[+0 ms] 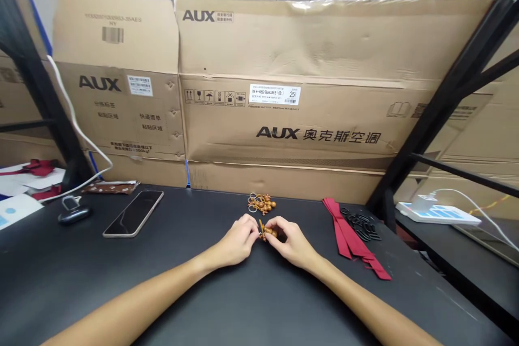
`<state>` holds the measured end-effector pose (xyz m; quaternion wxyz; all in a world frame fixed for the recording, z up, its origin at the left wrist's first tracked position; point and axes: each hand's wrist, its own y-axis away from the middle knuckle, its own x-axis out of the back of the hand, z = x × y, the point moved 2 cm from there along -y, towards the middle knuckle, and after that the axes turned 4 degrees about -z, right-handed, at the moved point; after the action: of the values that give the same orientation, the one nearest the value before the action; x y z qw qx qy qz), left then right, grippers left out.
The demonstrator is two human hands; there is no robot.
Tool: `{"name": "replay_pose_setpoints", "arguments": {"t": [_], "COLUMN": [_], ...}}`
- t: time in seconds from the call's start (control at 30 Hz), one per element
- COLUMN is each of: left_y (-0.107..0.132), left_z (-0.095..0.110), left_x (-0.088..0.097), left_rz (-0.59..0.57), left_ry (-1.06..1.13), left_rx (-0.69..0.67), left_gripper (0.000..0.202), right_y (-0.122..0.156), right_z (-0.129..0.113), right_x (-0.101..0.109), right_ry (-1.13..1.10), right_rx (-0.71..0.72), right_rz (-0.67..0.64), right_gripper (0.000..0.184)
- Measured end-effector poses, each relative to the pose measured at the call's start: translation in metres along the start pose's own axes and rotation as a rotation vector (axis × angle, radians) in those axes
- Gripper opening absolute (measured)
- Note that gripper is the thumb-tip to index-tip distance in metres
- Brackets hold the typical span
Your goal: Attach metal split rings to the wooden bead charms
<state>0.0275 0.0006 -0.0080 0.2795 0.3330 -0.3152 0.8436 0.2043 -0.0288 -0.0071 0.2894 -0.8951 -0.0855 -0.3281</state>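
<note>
Just below the middle of the frame, I am pinching a brown beaded piece point(270, 232) between the thumb and fingers of my right hand point(292, 242). My left hand point(238, 240) is curling its fingertips together at the left end; I cannot tell whether they are gripping it. Just above, a pile of similar beaded pieces point(265, 206) is lying on the black counter point(251, 303). Red strips point(352, 238) are lying right of centre, and a phone point(133, 214) is resting at left.
</note>
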Motion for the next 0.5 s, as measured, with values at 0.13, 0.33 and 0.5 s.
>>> {"name": "replay_pose_setpoints", "arguments": {"t": [0.13,0.33,0.5], "left_y": [-0.001,-0.002,-0.0032], "left_z": [-0.0027,-0.0005,0.0007], "left_x": [-0.0006,0.0034,0.004], "left_rz": [0.002,-0.05,-0.051], "left_ry": [0.053,0.125,0.129], "left_rx": [0.024,0.027,0.032], "left_gripper": [0.025,0.027,0.027], "right_y": [0.0004,0.0009,0.0015], "right_z": [-0.0031,-0.0061,-0.0093], "right_x": [-0.0012,-0.0036,-0.0046], "right_ry": [-0.037,-0.05,-0.077], "right_rx": [0.017,0.042,0.034], "right_rz": [-0.019,-0.016,-0.006], "right_gripper": [0.009,0.011,0.01]}}
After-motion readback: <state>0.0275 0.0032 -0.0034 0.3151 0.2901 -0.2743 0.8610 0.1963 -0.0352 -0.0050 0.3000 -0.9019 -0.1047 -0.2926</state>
